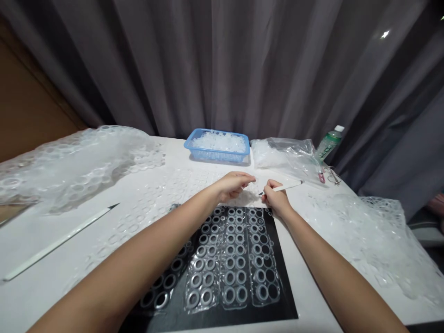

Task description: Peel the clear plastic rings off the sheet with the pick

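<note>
My right hand (275,198) is closed round a slim white tool (289,186) with a dark pointed tip, the tip toward the left. Just left of it, my left hand (234,186) is held above the table with its fingers pinched together; what is between them is too small to make out. Below both hands lies a black mat (286,303) carrying clear plastic strips (236,263) with rows of rings. Some ring places in the right strip look dark and unfilled. Clear loose rings (138,210) are spread on the white table left of the mat.
A blue basket (219,155) of small clear pieces stands at the back. Plastic sheeting lies left (93,162) and right (374,240). A clear bag (287,152), a green bottle (329,143), scissors (333,175) and another pointed tool (62,240) are around.
</note>
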The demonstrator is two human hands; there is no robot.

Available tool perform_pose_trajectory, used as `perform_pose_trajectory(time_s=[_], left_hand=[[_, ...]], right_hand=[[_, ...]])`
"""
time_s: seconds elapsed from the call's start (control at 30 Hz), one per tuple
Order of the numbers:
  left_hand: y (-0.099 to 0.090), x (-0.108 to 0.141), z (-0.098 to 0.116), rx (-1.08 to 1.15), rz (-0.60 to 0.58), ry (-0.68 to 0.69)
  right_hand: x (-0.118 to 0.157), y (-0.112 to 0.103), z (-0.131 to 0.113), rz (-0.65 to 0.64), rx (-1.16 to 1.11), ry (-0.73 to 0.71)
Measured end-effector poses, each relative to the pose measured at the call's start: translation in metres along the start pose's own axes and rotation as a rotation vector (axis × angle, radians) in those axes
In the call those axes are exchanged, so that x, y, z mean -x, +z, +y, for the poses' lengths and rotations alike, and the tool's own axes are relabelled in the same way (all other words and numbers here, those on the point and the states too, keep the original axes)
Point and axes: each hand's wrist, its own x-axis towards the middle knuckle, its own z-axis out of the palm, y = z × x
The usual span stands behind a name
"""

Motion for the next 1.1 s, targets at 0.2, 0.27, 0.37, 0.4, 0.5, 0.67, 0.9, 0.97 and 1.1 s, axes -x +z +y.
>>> perform_pose_trajectory(time_s=[0.2,0.27,0.37,0.4,0.5,0.67,0.9,0.97,1.1], left_hand=[[0.001,0.000,0.000,0.251,-0.123,-0.131],[0.003,-0.004,0.000,0.325,-0.092,-0.192],[0.006,-0.011,0.000,0.332,0.009,-0.209],[0.007,-0.013,0.000,0.329,0.038,-0.206],[0.009,-0.017,-0.002,0.317,0.091,-0.184],[0.006,-0.020,-0.009,0.299,0.088,-0.103],[0.013,-0.013,-0.014,-0.012,0.051,0.142],[0.019,-0.011,-0.015,-0.189,0.056,0.250],[0.021,-0.012,-0.014,-0.479,0.126,0.389]], right_hand=[[-0.001,-0.001,-0.001,-0.031,-0.026,0.003],[-0.002,-0.001,0.000,-0.021,-0.026,0.005],[-0.003,-0.001,0.002,0.009,-0.018,0.003],[-0.004,-0.001,0.002,0.019,-0.014,0.000],[-0.004,-0.001,0.002,0.046,0.000,-0.013],[-0.001,-0.001,0.000,0.059,0.060,-0.034],[0.001,-0.001,-0.004,0.026,0.187,-0.038],[0.000,-0.002,-0.004,0.008,0.207,-0.024],[-0.002,-0.004,-0.004,-0.061,0.238,0.022]])
